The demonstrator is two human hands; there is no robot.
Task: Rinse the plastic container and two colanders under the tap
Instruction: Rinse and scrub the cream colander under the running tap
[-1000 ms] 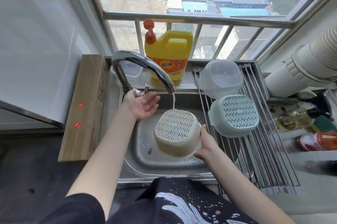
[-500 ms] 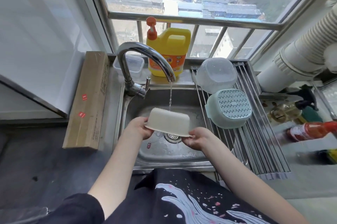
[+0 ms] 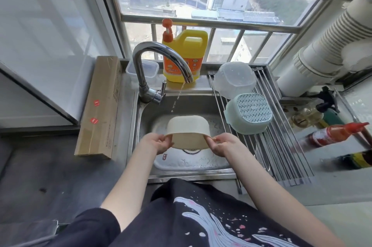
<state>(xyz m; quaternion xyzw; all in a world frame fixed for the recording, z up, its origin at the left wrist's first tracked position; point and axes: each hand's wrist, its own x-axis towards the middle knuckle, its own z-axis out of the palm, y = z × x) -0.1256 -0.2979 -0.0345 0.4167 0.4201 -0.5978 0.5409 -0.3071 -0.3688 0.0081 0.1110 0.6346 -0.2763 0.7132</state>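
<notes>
A cream colander (image 3: pixel 188 128) hangs bottom up over the steel sink (image 3: pixel 201 103), tilted toward me. My left hand (image 3: pixel 156 143) grips its rim on the left and my right hand (image 3: pixel 221 144) grips its rim on the right. A thin broken stream of drops falls from the chrome tap (image 3: pixel 161 55) just behind the colander. A green colander (image 3: pixel 249 113) lies upside down on the drying rack (image 3: pixel 281 158) to the right of the sink. A clear plastic container (image 3: pixel 234 78) rests upside down behind it.
A yellow detergent bottle (image 3: pixel 185 59) with an orange pump and a small clear box (image 3: pixel 150 69) stand on the sill behind the tap. A long cardboard box (image 3: pixel 100 105) lies left of the sink. Sauce bottles (image 3: pixel 334 134) lie right of the rack, under a white duct (image 3: pixel 330 45).
My left hand came off the tap handle and took the colander's left rim. The colander dropped lower in the sink and tilted toward me. The water thinned to drops.
</notes>
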